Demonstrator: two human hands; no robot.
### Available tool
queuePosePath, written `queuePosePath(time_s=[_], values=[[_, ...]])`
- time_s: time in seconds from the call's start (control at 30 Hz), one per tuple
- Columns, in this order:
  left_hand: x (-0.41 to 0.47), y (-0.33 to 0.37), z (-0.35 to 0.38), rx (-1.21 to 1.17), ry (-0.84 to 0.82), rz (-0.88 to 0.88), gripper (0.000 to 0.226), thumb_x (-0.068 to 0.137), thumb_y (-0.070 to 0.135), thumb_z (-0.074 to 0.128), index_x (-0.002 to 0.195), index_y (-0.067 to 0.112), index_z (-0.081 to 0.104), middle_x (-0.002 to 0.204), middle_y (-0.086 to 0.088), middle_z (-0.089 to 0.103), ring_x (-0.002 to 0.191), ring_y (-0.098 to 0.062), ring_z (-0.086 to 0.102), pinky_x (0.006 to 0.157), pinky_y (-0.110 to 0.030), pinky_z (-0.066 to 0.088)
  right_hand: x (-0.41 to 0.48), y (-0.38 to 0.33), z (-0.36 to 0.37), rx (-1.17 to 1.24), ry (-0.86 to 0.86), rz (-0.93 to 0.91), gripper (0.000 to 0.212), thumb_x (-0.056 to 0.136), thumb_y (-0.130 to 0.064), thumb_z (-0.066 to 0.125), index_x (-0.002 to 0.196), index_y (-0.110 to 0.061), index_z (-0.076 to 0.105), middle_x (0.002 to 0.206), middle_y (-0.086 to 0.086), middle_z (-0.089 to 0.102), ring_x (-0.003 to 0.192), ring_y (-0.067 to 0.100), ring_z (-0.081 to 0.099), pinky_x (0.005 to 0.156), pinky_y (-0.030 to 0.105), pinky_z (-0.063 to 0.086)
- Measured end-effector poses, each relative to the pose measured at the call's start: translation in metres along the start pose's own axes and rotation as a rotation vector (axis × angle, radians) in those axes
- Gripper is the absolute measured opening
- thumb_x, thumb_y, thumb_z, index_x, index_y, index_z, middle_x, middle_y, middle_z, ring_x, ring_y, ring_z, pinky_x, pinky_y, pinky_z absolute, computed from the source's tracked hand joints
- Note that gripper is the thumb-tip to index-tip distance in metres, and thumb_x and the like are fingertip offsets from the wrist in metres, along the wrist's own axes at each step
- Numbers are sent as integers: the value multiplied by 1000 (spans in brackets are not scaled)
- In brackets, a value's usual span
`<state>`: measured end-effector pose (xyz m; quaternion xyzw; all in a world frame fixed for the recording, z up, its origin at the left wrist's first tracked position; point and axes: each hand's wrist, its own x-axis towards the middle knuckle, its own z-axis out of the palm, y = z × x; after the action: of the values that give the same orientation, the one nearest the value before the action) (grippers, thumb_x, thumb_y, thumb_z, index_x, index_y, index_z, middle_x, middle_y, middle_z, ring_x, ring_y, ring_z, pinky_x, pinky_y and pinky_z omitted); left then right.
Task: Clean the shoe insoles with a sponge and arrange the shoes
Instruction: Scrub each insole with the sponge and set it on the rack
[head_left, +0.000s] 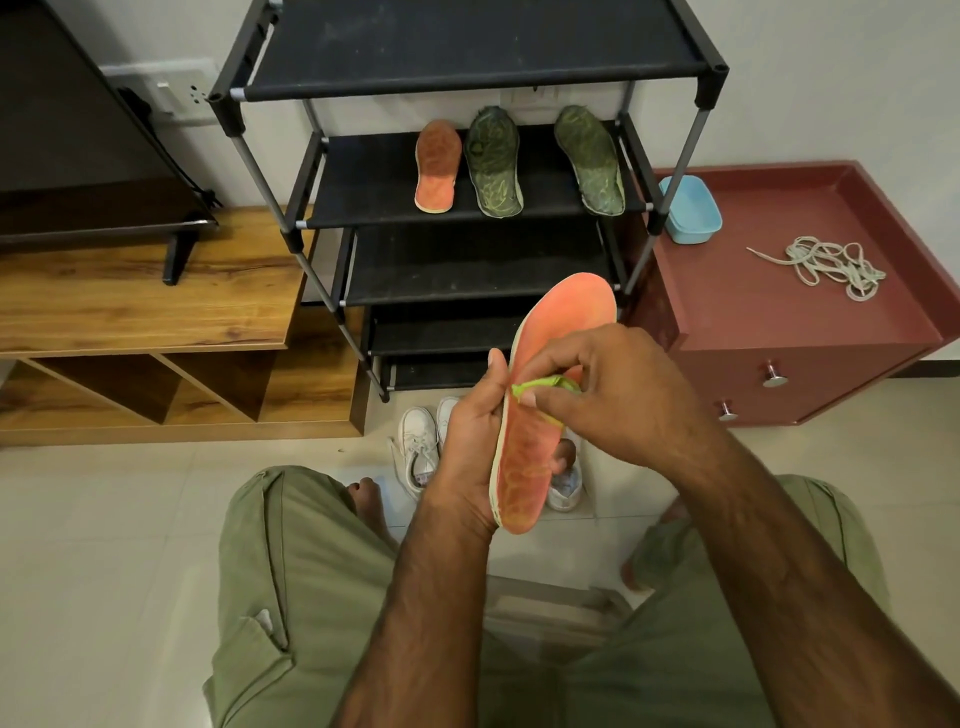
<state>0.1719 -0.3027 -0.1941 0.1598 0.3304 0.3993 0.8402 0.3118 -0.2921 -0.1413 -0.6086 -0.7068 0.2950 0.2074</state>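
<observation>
1. Insole (563, 317), orange, is held up near centre in front of the shoe rack (467, 260), toe end far, heel end near, tilted so its top face meets the right hand
2. Far left: TV (67, 130) on a wooden unit (145, 296), no part in the job
3. White shoes (418, 447) sit on the floor at the rack's foot, partly behind the hands; prob. parked there till the insoles go back in
4. On the rack's 2nd shelf, far: second orange insole (438, 166), then two green insoles (493, 163), laid side by side, not touching; looks like finished ones airing, so I'd judge this one is the last
5. Left hand (470, 436) grips the insole's left edge at mid-length: thumb straight along the rim, other fingers wrapped behind and mostly hidden; it backs the insole so it won't flex under rubbing
6. Sponge (545, 385), yellow-green, touches the insole's face about mid-length
7. Right hand (608, 384) pinches the sponge w/ thumb and curled fingertips, likely for firm local scrubbing
8. Right: red cabinet (779, 322) w/ blue tub (690, 210) at its far left corner (contents not visible) and loose laces (826, 265) further right, prob. pulled out of the shoes for cleaning
</observation>
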Motion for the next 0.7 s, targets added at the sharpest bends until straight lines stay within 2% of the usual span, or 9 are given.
queuePosePath(time_s=[0.1,0.23,0.27,0.4,0.47,0.53,0.57,0.67,0.7], values=[[-2,2,6,-12,25,-26,68,101,61,40,130,3,61,96,-15,65,63,-23,60,48,-26,52,7,2,-3,-58,176,17,10,90,-41,71,99,-42,77,93,-22,74,86,4,69,80,39,60],[-4,3,6,-64,26,-21,77,102,62,39,144,-2,49,108,-21,65,71,-27,69,52,-29,56,-3,-5,-1,7,-69,-67,11,94,-30,72,99,-39,76,105,-20,70,81,8,72,83,35,59],[-3,2,5,-60,9,-22,79,102,63,39,146,-2,48,111,-22,64,72,-27,69,53,-29,56,-3,-4,0,9,-80,-80,11,94,-30,73,98,-39,76,106,-20,68,80,9,73,83,35,59],[0,1,5,-31,3,-30,72,102,63,39,137,1,54,101,-17,64,65,-24,60,49,-27,52,5,2,-3,-109,118,-71,14,92,-25,74,98,-36,78,102,-15,68,96,9,61,88,39,53],[0,2,7,-39,15,-20,76,102,63,39,144,0,50,106,-18,66,76,-26,64,54,-29,54,3,0,-2,-96,69,-137,15,91,-19,75,96,-33,78,101,-15,69,99,9,57,89,35,50],[0,2,5,-56,27,-17,79,101,64,42,148,1,45,115,-19,65,92,-29,66,64,-32,55,-2,-4,-1,-18,-30,-194,16,90,-13,76,95,-28,80,98,-15,69,95,5,62,86,28,52],[1,2,4,-51,24,-19,79,101,64,43,148,1,46,116,-20,65,92,-29,65,66,-33,54,-1,-3,-2,-1,-42,-190,17,89,-12,76,95,-27,81,98,-14,70,94,5,64,86,27,53],[2,2,5,-30,5,-32,73,102,62,41,138,0,53,105,-18,61,69,-25,58,51,-29,52,7,3,-4,-74,102,-138,18,89,-10,75,97,-25,81,101,-8,71,100,11,63,92,36,52],[2,3,6,-30,3,-31,72,102,62,40,136,1,54,104,-17,60,68,-25,56,49,-28,52,8,2,-4,-99,124,-130,18,90,-10,74,98,-25,81,102,-8,71,101,12,62,93,37,51]])
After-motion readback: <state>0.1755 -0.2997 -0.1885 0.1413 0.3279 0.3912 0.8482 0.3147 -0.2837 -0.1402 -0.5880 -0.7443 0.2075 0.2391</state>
